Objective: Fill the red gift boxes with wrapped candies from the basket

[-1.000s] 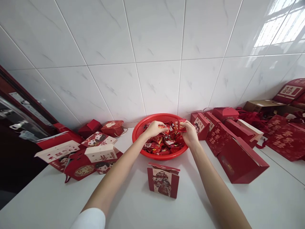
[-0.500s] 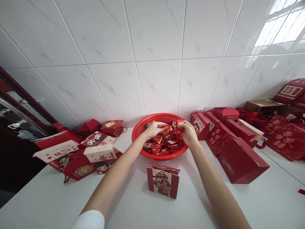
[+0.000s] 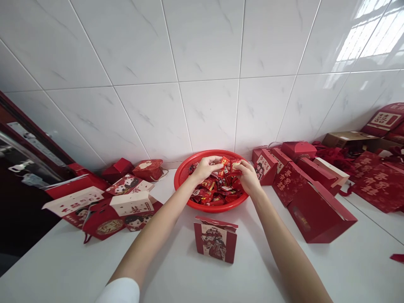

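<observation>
Both hands are over a red plastic basket (image 3: pixel 214 209) heaped with red-wrapped candies (image 3: pixel 217 194). My left hand (image 3: pixel 205 168) has its fingers pinched on a red and orange wrapped candy (image 3: pixel 224 161). Just to the right, a red wrapped candy (image 3: pixel 235 166) with pale print sits between the thumb and fingers of my right hand (image 3: pixel 249 177). The two held candies are close together above the heap. In front of the basket, a small red gift box (image 3: pixel 216 240) with a printed figure stands upright, its top flaps partly apart; neither hand touches it.
Several red and cream gift boxes (image 3: pixel 126 210) stand to the left. More red boxes (image 3: pixel 322 210) are at the right, with a cardboard box (image 3: pixel 350 136) behind them. A tiled wall (image 3: pixel 208 113) closes off the back of the white table (image 3: pixel 176 273).
My left hand has moved slightly right and up with its candy. My right hand has shifted a little left, so the two candies are nearer each other.
</observation>
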Motion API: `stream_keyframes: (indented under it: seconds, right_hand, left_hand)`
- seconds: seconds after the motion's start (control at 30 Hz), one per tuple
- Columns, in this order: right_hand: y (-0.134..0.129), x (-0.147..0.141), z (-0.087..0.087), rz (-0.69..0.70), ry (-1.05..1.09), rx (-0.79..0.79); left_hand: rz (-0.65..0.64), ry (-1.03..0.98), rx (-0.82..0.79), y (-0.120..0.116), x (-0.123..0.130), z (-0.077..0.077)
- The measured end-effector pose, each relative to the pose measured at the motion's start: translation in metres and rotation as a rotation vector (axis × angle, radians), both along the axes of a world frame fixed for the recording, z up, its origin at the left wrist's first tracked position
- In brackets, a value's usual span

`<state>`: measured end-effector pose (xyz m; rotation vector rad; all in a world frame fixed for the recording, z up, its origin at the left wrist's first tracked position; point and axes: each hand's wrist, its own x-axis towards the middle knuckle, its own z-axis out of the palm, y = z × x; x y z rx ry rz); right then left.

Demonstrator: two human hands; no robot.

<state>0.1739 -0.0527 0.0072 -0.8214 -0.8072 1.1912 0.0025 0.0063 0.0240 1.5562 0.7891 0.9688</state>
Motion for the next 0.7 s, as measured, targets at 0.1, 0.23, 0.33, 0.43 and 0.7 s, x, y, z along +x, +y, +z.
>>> stream_keyframes:
  seconds: [0.1,0.23,0.33,0.43,0.7]
  right_hand:
    - [-0.002,0.000,0.002,0.023,-0.003,0.022]
    - [-0.005,-0.001,0.005,0.054,-0.030,0.021]
    - [-0.005,0.000,0.005,0.043,-0.028,-0.007]
    - [-0.003,0.001,0.005,-0.036,0.067,-0.003]
    - [-0.002,0.003,0.002,-0.124,0.101,0.023]
  left_hand:
    - [-0.006,0.026,0.002,-0.002,0.010,0.001]
    - [0.028,0.057,-0.006,-0.003,0.016,0.004]
    - [0.035,0.095,0.009,-0.003,0.017,0.006]
    - [-0.053,0.209,0.069,-0.004,0.016,0.005]
    - [-0.376,1.020,0.398,-0.013,0.028,-0.005]
